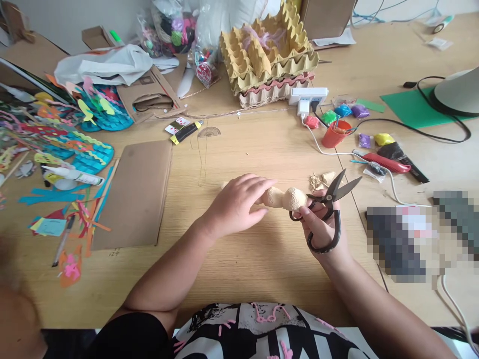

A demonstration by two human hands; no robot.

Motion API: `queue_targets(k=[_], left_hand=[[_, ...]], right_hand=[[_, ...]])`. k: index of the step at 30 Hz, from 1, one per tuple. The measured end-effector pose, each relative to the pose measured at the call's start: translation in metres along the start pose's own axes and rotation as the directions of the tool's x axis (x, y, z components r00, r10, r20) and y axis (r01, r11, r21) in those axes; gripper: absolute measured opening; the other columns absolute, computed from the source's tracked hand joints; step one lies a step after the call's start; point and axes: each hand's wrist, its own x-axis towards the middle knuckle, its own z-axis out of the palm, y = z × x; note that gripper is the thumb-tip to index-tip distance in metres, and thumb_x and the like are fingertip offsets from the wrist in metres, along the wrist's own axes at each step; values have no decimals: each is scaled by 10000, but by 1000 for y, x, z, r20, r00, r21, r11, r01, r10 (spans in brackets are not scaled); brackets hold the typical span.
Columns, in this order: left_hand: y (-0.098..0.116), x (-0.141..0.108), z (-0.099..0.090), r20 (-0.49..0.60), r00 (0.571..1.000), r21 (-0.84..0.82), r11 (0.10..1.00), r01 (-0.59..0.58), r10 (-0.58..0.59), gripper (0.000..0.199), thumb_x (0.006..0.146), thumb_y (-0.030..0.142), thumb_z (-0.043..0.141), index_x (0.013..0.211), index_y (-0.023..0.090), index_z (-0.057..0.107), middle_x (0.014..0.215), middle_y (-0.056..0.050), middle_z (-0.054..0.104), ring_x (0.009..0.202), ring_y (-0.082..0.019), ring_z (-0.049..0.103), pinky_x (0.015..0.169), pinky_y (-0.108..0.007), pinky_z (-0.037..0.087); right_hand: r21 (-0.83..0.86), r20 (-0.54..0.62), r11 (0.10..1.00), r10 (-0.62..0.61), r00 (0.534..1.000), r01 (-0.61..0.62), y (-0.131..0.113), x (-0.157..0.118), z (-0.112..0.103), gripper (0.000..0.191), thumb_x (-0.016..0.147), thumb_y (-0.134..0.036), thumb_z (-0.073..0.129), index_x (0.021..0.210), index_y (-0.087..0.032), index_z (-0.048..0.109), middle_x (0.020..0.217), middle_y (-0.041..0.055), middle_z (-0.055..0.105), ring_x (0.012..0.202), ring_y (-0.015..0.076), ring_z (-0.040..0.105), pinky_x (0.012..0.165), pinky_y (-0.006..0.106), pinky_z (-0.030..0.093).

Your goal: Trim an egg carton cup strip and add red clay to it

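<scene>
A beige lumpy piece point(294, 199) with a rough, rounded end lies across the middle of the table. My left hand point(237, 202) is curled over it from the left, the fingers closed on its narrower part. More of the beige piece shows past the far side of this hand. My right hand point(322, 227) grips black-handled scissors point(333, 192), blades spread and pointing away from me. Its thumb and fingertips are right at the rounded end; I cannot tell if they press on it. Just beyond the scissors lie beige crumbs and scraps point(318, 180).
A cardboard sheet point(132, 194) lies left, beside paper strips and a glue bottle point(75, 174). Egg trays point(267, 60) stand at the back. A red cup point(335, 133), a power strip point(309, 93) with cables, and a red-handled cutter point(387, 162) are at the right.
</scene>
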Motion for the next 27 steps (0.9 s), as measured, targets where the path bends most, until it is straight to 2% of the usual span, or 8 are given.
queue_targets(k=[4, 7, 10, 14, 18, 21, 24, 27], left_hand=[[17, 2, 5, -41, 999, 93, 996, -1, 5, 691, 912, 304, 793, 1538, 202, 519, 1448, -138, 699, 1342, -332, 629, 1140, -539, 542], [20, 3, 9, -101, 994, 228, 973, -24, 48, 459, 987, 283, 718, 1429, 198, 629, 1335, -124, 758, 1202, -302, 685, 1018, -488, 580], [13, 2, 11, -108, 988, 281, 957, -78, 112, 312, 1016, 164, 635, 1316, 206, 710, 1318, -97, 775, 1163, -269, 698, 990, -449, 585], [-10, 0, 18, -47, 983, 270, 950, -157, 176, 364, 994, 62, 604, 1278, 242, 744, 1368, -56, 761, 1212, -253, 682, 970, -407, 605], [-33, -2, 28, -31, 983, 240, 956, -169, 182, 307, 1002, 87, 614, 1190, 262, 782, 1358, -60, 745, 1261, -254, 671, 949, -387, 619], [-43, -2, 26, -76, 979, 222, 961, -166, 187, 326, 964, 62, 646, 1176, 263, 791, 1342, -71, 740, 1249, -255, 666, 988, -400, 612], [-48, -3, 17, -87, 985, 216, 968, -128, 150, 384, 947, 49, 638, 1208, 294, 779, 1363, -64, 735, 1210, -261, 654, 997, -440, 600], [-49, -3, 6, -127, 983, 208, 973, -103, 132, 363, 951, 65, 634, 1203, 288, 770, 1349, -67, 737, 1168, -257, 651, 1003, -444, 585]], right_hand=[[-96, 18, 993, -65, 998, 66, 2, -6, 0, 451, 884, -420, 832, 1161, -332, 488, 926, -27, 572, 753, 181, 659, 789, 424, 615], [-166, 113, 979, -99, 989, 117, 2, -9, -1, 444, 903, -477, 827, 1155, -326, 494, 905, -19, 599, 741, 193, 672, 764, 426, 600], [-292, 168, 942, -122, 978, 168, -5, -1, -10, 418, 917, -502, 820, 1131, -311, 515, 894, 14, 644, 736, 202, 645, 695, 399, 546], [-560, 115, 809, -139, 984, 180, -15, 27, -37, 529, 826, -476, 890, 1171, -298, 530, 839, -14, 623, 701, 192, 575, 662, 362, 466], [-803, 159, 582, -3, 987, 131, -17, 39, -52, 416, 861, -375, 800, 1204, -264, 593, 778, -30, 600, 625, 168, 529, 617, 328, 409], [-850, 290, 500, 181, 940, 166, -14, 28, -41, 331, 842, -292, 766, 1147, -265, 640, 721, -40, 587, 597, 165, 523, 585, 309, 376], [-752, 327, 657, 300, 896, 54, -7, 14, -24, 347, 843, -327, 767, 1156, -264, 631, 724, -43, 604, 628, 167, 558, 607, 303, 423], [-429, 408, 879, 394, 824, -208, 0, 8, -11, 465, 850, -452, 804, 1204, -251, 579, 872, 12, 717, 772, 187, 677, 686, 317, 536]])
